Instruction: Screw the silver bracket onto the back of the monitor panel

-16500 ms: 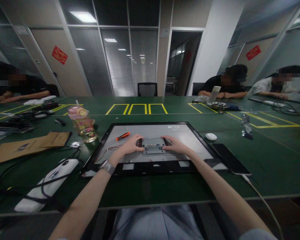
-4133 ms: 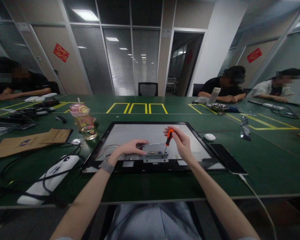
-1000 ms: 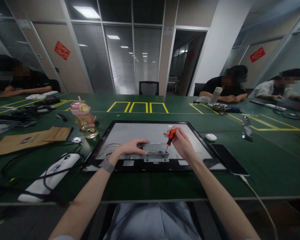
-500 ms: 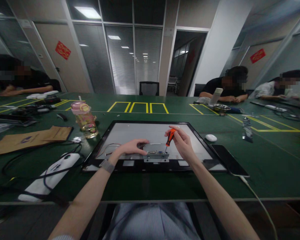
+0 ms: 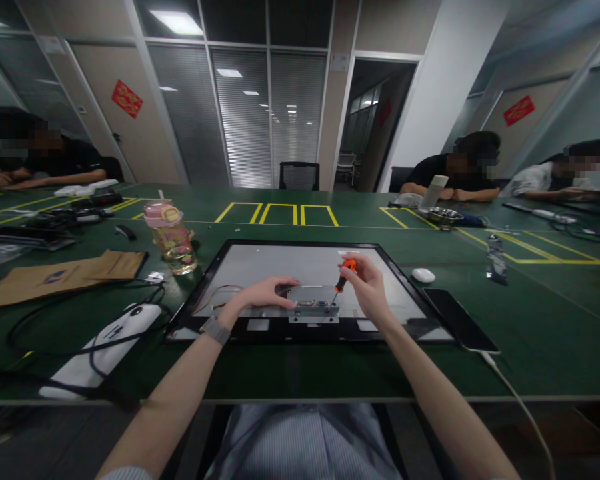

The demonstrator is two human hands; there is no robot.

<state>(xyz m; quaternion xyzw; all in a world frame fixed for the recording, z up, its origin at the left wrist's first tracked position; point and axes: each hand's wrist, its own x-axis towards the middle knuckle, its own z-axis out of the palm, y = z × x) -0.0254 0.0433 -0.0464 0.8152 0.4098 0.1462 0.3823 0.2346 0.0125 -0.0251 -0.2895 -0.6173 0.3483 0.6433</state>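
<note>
A metal bracket with port connectors [image 5: 314,319] sits on the back of a flat display panel [image 5: 260,263] lying in front of me. My left hand [image 5: 269,293] grips the bracket's left end, thumb at the near side and fingers at the far side. In my right hand [image 5: 367,280] is a screwdriver [image 5: 347,274] with an orange and black handle, pinched between thumb and fingers. Its shaft leans down to the left, and its tip is at the bracket's right end; whether it sits in a screw is too small to tell. Thin wires [image 5: 215,297] run left of the bracket.
Right of the panel are a white mouse-like case [image 5: 423,275] and a black phone [image 5: 460,320] on a cable. To the left stand a pink-lidded bottle [image 5: 171,240], a brown paper bag [image 5: 65,277] and a white power strip [image 5: 103,350] with black cables. People sit across the table.
The screwdriver's handle has tipped slightly to the right, and my right hand's fingers have shifted on it. My left hand stays on the bracket.
</note>
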